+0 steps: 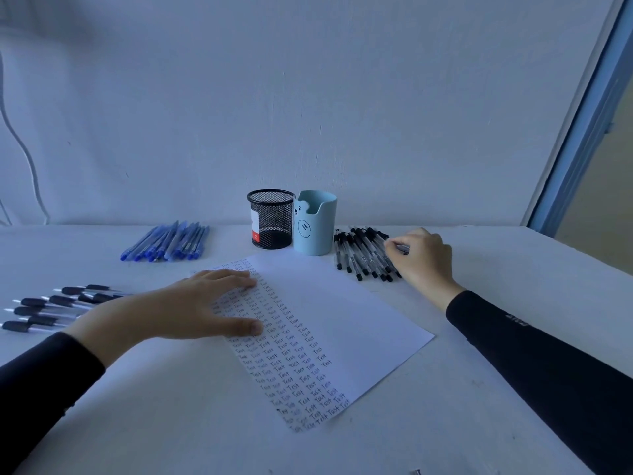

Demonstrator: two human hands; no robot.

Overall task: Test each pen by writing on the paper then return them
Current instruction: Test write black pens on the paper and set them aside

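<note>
A white sheet of paper [346,313] lies slanted on the table, its left part filled with rows of the written word "Test". My left hand [191,306] rests flat on the paper's left side, fingers spread, holding nothing. My right hand [423,258] is at the right edge of a pile of black-capped clear pens [363,252], with its fingertips pinched on one pen of that pile. A row of blue pens [168,243] lies at the back left. Several black-grip pens [58,308] lie at the far left.
A black mesh pen cup [270,219] and a light blue cup with a bear face [315,222] stand side by side against the wall behind the paper. The white table [513,269] ends at the wall; a window frame [582,132] rises at right.
</note>
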